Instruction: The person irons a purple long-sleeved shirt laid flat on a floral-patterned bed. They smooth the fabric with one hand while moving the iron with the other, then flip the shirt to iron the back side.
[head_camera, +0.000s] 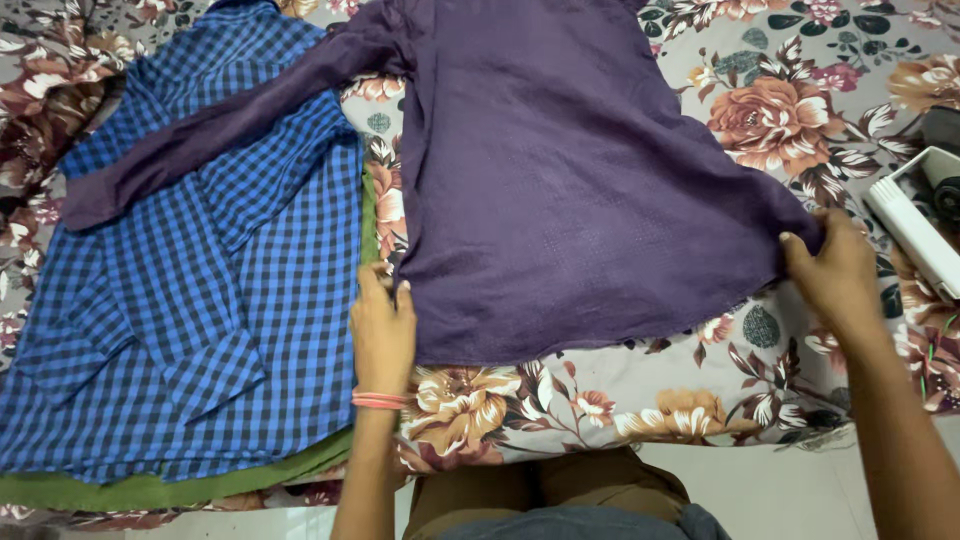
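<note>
Floral bedsheet (800, 90); both hands, left hand (383, 335) and right hand (835, 270), pinch purple shirt (560, 180) edges; blue checked shirt (210, 280) alongside.

We see two bare arms with no sleeves. Our left hand (382, 335) has thin pink round bangles (380, 400) at six o'clock. Brown trousers (545, 490) cover our legs.

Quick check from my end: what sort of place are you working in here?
Probably a bedroom at home. The purple shirt and blue checked shirt lie spread on a floral bedsheet that drops off at the near edge like a bed, with pale floor below.
</note>
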